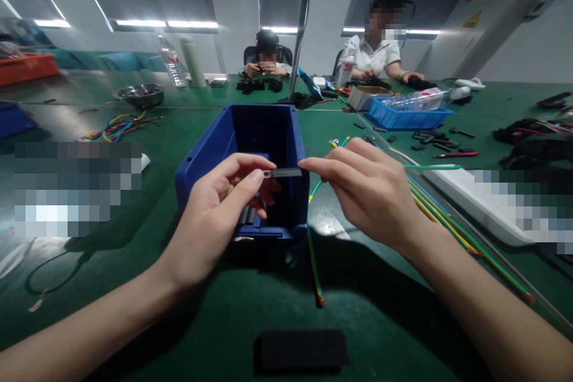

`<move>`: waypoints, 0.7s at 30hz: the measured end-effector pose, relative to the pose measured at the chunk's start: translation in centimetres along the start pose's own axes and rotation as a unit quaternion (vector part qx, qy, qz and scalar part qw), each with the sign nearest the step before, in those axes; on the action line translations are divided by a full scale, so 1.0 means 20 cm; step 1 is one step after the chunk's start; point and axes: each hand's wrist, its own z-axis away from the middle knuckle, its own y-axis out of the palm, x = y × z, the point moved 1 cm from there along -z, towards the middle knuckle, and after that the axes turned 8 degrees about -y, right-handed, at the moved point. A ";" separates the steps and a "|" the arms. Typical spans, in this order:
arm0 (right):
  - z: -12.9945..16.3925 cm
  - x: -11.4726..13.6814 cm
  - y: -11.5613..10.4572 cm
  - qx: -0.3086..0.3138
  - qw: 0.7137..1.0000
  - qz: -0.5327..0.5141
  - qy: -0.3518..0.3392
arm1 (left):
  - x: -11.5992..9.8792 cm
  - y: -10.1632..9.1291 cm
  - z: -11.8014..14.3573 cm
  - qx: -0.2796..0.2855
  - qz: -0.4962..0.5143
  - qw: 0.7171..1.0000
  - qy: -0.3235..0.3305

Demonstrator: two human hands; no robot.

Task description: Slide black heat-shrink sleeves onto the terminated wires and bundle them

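My left hand (224, 203) pinches a small metal ring terminal (267, 174) between thumb and forefinger, above the blue bin. My right hand (367, 188) pinches the far end of a short black sleeve (286, 172) that runs up to the terminal, and a green-yellow wire (316, 268) hangs down from this hand to the mat. Both hands hover over the front of an open blue plastic bin (197, 158), which has a few dark tube pieces at its bottom.
Green-yellow wires (436, 209) lie right of the bin beside a white strip (465, 197). A black pad (302, 349) lies near the front edge. Coloured wires (119, 125), a metal bowl (138, 94) and a blue tray (409, 116) sit farther back. Two people work across the table.
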 end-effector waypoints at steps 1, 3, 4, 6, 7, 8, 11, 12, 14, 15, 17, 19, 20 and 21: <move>0.00 0.00 0.00 -0.001 1.000 -0.002 0.001 | 0.00 0.00 0.00 -0.001 0.001 1.000 -0.003; 0.00 0.00 0.00 -0.008 1.000 -0.007 0.004 | 0.00 0.00 0.00 -0.003 -0.001 1.000 -0.005; -0.01 0.01 0.00 -0.011 1.000 -0.010 0.005 | -0.01 0.00 0.00 -0.004 -0.003 1.000 -0.004; -0.01 0.01 -0.01 -0.016 1.000 -0.011 0.007 | -0.01 0.01 0.00 -0.004 -0.014 1.000 0.001; -0.01 0.02 -0.01 -0.018 1.000 -0.010 0.009 | -0.01 0.01 0.00 -0.002 -0.022 1.000 0.005; -0.01 0.02 -0.01 -0.020 1.000 -0.008 0.012 | -0.01 0.01 -0.01 0.002 -0.030 1.000 0.009; 0.00 0.03 -0.01 -0.029 0.999 -0.008 0.017 | 0.00 0.00 -0.01 0.012 -0.045 0.999 0.016; 0.00 0.03 -0.01 -0.031 0.999 -0.011 0.018 | 0.00 0.00 -0.01 0.015 -0.044 0.999 0.018; 0.00 0.03 0.00 -0.032 0.999 -0.015 0.017 | 0.00 0.00 -0.01 0.016 -0.037 0.999 0.018; 0.00 0.03 0.00 -0.030 0.999 -0.018 0.017 | 0.00 0.00 -0.01 0.017 -0.034 0.999 0.018; 0.00 0.03 0.00 -0.024 0.999 -0.025 0.013 | 0.00 0.01 -0.01 0.015 -0.033 0.999 0.017; 0.00 0.03 0.00 -0.020 0.999 -0.032 0.008 | -0.01 0.01 0.00 0.013 -0.034 0.999 0.016; 0.00 0.03 -0.01 -0.018 0.999 -0.035 0.006 | -0.01 0.01 0.00 0.012 -0.034 0.999 0.017; 0.00 0.03 -0.01 -0.013 0.999 -0.038 0.006 | -0.01 0.01 0.00 0.012 -0.033 0.999 0.019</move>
